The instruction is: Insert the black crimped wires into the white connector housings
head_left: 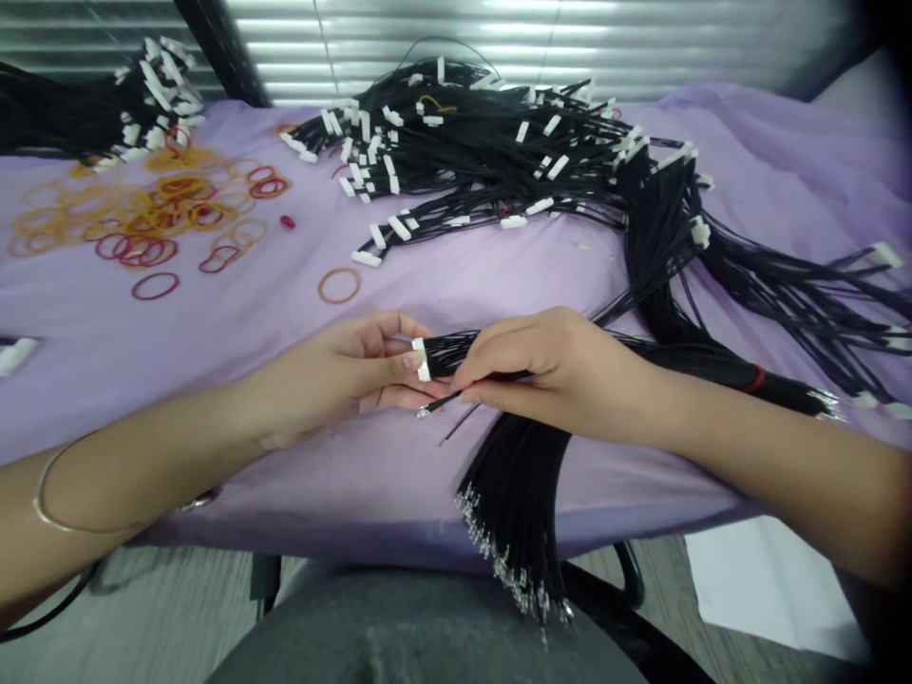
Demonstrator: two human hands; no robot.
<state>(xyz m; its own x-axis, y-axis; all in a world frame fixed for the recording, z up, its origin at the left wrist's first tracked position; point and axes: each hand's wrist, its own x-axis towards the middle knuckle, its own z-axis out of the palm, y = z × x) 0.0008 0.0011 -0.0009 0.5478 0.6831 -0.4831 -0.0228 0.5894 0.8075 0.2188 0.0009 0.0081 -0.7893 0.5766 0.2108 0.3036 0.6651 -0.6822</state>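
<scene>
My left hand (363, 370) pinches a white connector (422, 360) between thumb and fingers, with several black wires running out of its right side. Just right of it, my right hand (541, 370) is closed on black wires; a short wire end with a metal terminal (426, 410) sticks out from its fingertips toward my left hand. Below my right hand, a thick bundle of black wires (520, 475) hangs over the table's front edge, its metal tips spread at the bottom. Another wire bundle, tied with a red band (753, 380), lies beyond my right forearm.
A big pile of black wires with white connectors (491, 142) covers the back of the purple cloth (285, 285). Yellow and red rubber bands (171, 209) lie at the left, near another wire pile (78, 109). One loose band (339, 285) lies behind my left hand.
</scene>
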